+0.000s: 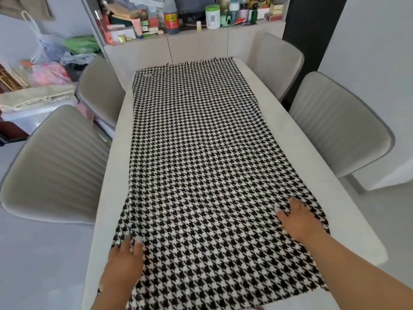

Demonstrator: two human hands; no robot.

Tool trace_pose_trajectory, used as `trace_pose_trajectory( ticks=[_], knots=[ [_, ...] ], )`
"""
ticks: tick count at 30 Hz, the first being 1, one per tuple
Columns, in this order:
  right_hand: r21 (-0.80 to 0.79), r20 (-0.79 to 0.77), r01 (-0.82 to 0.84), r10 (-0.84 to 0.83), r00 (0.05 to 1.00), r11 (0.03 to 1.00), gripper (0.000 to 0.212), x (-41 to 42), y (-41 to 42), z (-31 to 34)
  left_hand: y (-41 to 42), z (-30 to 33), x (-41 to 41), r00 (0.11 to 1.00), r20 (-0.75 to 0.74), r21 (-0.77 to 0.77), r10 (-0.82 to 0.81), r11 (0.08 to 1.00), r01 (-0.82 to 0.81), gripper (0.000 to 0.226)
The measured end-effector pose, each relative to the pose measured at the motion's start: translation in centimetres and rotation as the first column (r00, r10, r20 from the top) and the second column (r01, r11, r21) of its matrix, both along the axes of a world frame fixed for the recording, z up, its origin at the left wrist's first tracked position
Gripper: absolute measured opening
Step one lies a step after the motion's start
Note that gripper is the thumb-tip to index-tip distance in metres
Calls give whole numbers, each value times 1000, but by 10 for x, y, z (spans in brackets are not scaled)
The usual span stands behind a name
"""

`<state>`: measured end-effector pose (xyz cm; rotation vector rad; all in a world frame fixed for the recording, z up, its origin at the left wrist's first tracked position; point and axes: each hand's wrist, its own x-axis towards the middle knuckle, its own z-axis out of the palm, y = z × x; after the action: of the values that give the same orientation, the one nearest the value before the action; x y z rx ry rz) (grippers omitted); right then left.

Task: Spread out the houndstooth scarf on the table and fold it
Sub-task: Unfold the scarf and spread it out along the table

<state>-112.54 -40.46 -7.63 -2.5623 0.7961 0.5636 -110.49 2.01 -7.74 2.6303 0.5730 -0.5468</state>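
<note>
Houndstooth scarf [201,166] spread lengthwise on the surface [297,153], both hands flat on its near end.

At 7 o'clock the left hand [124,265] lies palm-down on the scarf's left edge, fingers [137,245] extended and together, pressing rather than gripping. The scarf runs from 6 o'clock up to its fringed far end [196,62] at 12 o'clock, lying mostly smooth with slight ripples near the hands. At 4 o'clock the right hand [298,220] rests open on the right edge, fingers splayed, holding nothing. Spreading looks essentially finished; folding has not yet begun, with no layer doubled over.
</note>
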Motion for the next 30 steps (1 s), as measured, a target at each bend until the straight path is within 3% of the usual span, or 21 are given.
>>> trace_pose_trajectory(
  ticks=[4, 6, 9, 12, 14, 17, 18, 20, 24, 27, 30],
  knots=[
    [-93, -28, 29, -32, 999, 995, 67, 16, -5, 8, 12, 0, 10, 987, 71, -1, 146, 989, -147, 49],
    [-194, -11, -56, 55, 998, 979, 67, 24, 10, 7, 16, 4, 13, 977, 135, 87, 168, 980, -181, 43],
    [-182, -10, -239, 241, 970, 954, 69, 29, 43, -1, 19, 13, 21, 973, 131, 192, 189, 958, -212, 54],
    [-207, -84, -322, 311, 947, 924, 74, 30, 60, -9, 26, 9, 36, 962, 51, 139, 267, 952, -271, 42],
    [-243, -108, -338, 320, 941, 909, 76, 30, 61, -9, 29, 9, 40, 932, 145, -3, 331, 942, -334, 25],
    [-240, -127, -337, 315, 941, 910, 77, 32, 63, -8, 29, 15, 26, 729, 451, -232, 515, 856, -461, 18],
    [-239, -130, -334, 310, 942, 912, 77, 32, 64, -8, 29, 17, 19, 658, 506, -271, 557, 827, -492, 15],
    [-238, -133, -325, 301, 944, 915, 78, 33, 65, -7, 30, 18, 11, 599, 544, -299, 587, 803, -515, 9],
    [-228, -141, -307, 280, 949, 924, 79, 34, 67, -7, 40, 12, 14, 677, 529, -254, 511, 857, -448, 13],
    [-208, -150, -299, 272, 951, 931, 77, 37, 66, -4, 38, 8, 18, 764, 507, -81, 400, 904, -420, 19],
    [-116, -4, -209, 210, 978, 971, 70, 37, 61, 2, 15, 6, 23, 790, 572, 58, 221, 950, -307, 31]
  ],
)
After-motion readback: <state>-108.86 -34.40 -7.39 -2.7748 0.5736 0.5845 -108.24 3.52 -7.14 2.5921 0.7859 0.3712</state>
